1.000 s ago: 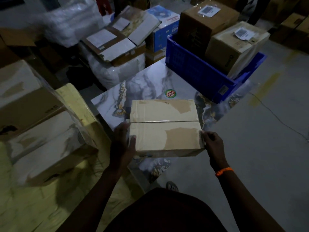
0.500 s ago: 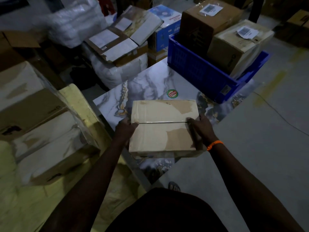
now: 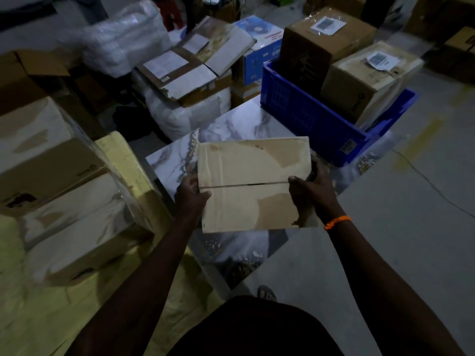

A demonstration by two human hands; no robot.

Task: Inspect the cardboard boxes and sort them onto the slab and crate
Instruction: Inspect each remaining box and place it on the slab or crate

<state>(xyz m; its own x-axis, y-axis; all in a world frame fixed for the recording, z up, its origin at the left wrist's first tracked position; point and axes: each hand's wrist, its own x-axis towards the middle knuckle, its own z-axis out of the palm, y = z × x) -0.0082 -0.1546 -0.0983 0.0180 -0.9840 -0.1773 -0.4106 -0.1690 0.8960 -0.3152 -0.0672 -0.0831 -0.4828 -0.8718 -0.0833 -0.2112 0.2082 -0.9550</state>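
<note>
A person grips a box [image 3: 252,183] in both hands over the near half of a marble-patterned slab [image 3: 231,129], its broad taped face turned up toward the camera. The box's long axis runs left to right across the view, and the slit between its two flaps runs the same way. The left hand [image 3: 191,195] clasps the left end, thumb laid on the face just below the slit and the other fingers hidden behind the box. The right hand [image 3: 312,195], with an orange band [image 3: 336,222] at the wrist, clasps the right end, thumb tip at the slit and fingers curled round the side. Whether the box touches the slab cannot be told.

A blue crate [image 3: 308,116] stands at the slab's far right corner. It holds two boxes that rise well above its rim: a brown box [image 3: 321,47] at the far end and a pale box [image 3: 365,78] beside it, leaning toward the right rim. Each carries a white label on top.

To the left lie film-wrapped cartons [image 3: 51,176] on yellow sheeting [image 3: 123,155].
</note>
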